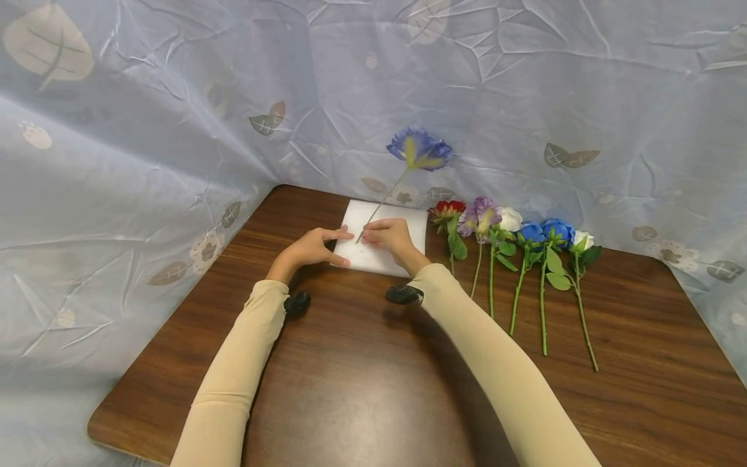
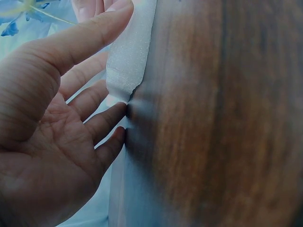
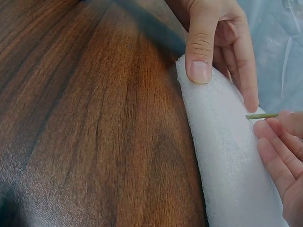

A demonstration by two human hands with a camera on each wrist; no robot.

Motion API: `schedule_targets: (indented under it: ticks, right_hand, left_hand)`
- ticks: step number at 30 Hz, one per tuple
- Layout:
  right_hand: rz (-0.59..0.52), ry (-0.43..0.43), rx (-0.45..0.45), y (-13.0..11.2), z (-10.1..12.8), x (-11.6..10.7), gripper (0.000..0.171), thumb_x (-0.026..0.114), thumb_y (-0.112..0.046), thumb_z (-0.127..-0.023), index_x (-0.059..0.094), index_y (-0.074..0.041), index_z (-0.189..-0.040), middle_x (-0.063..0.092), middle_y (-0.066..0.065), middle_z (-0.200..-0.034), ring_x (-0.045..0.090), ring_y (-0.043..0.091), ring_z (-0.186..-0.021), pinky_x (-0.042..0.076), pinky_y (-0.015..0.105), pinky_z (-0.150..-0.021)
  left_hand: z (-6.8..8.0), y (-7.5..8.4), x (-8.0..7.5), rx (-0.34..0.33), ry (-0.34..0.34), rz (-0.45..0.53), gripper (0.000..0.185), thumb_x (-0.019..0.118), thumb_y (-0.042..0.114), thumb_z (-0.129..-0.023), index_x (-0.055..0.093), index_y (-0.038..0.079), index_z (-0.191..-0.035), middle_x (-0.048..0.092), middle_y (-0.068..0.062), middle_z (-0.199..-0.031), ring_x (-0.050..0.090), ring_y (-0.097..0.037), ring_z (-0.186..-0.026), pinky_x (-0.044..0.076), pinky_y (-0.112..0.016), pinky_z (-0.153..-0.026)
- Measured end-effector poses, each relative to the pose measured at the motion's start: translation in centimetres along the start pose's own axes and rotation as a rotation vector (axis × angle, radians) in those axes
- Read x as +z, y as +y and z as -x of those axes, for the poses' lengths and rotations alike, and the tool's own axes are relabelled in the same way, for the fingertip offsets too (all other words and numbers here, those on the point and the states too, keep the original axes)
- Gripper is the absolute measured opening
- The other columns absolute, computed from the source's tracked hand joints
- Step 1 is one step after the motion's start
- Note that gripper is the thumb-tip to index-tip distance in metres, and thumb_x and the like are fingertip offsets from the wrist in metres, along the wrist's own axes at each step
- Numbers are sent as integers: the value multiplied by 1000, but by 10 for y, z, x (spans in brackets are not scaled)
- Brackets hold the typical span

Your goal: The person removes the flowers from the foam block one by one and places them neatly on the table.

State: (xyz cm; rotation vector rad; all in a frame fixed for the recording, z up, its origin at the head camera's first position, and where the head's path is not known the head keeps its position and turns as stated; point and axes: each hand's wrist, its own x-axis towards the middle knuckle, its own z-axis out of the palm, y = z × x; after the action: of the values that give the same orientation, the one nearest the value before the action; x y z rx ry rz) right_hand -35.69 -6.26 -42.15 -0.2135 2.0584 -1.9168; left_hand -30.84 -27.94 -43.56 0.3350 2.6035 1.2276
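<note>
A white foam block point(image 1: 385, 256) point(image 3: 222, 156) point(image 2: 130, 52) lies flat on the wooden table point(image 1: 362, 363). My left hand point(image 1: 341, 246) point(image 3: 226, 87) point(image 2: 94, 71) braces its left end, with the thumb point(image 3: 201, 52) pressed on the near edge and straight fingers laid over the top. My right hand point(image 1: 366, 235) point(image 3: 279, 124) pinches the thin green stem point(image 1: 379, 207) point(image 3: 260, 116) of a blue and yellow flower point(image 1: 419, 149). The stem's cut tip touches the block's top, and the bloom leans up and to the right.
Several artificial flowers point(image 1: 513, 227) in red, purple, white and blue lie in a row on the table right of the block, stems toward me. A pale blue cloth with leaf prints point(image 1: 146, 162) drapes behind and at both sides. The table's front edge point(image 1: 117, 441) is rounded.
</note>
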Motion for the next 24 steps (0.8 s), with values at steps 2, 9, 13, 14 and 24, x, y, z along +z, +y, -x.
schedule_targets:
  ticks: [2,9,13,14,24]
  right_hand:
    - [-4,2,-6,0,0,1,24,71,6,-91,70,17,-113,70,32,-117,78,27,-88,60,40,-93]
    - [2,6,-20,0,1,4,24,70,6,-92,69,18,-112,70,32,-118,72,42,-105,60,41,-93]
    - [7,4,-25,-1,1,4,24,71,5,-92,69,18,-112,70,32,-117,72,43,-106,60,41,-93]
    - [9,2,-27,-1,1,4,24,71,4,-92,69,18,-112,70,31,-117,72,43,-106,60,41,-93]
    - [62,-7,-81,1,2,6,22,70,2,-93,70,16,-110,71,31,-116,76,37,-96,62,40,-89]
  left_hand:
    - [0,0,0,-2,0,-2,77,88,29,-81,54,17,-150,27,-3,-167,22,-33,-157,22,-51,-128]
    - [0,0,0,5,1,2,77,88,29,-81,54,16,-150,27,-4,-167,23,-33,-157,22,-50,-128]
    - [0,0,1,0,2,13,77,88,28,-81,54,16,-149,27,-4,-167,22,-32,-157,21,-50,-128]
    - [0,0,1,-2,2,14,77,88,28,-81,54,16,-149,27,-4,-167,22,-32,-157,21,-50,-128]
    - [1,2,1,-10,1,15,77,88,28,-82,54,17,-150,27,-2,-168,22,-33,-157,22,-51,-128]
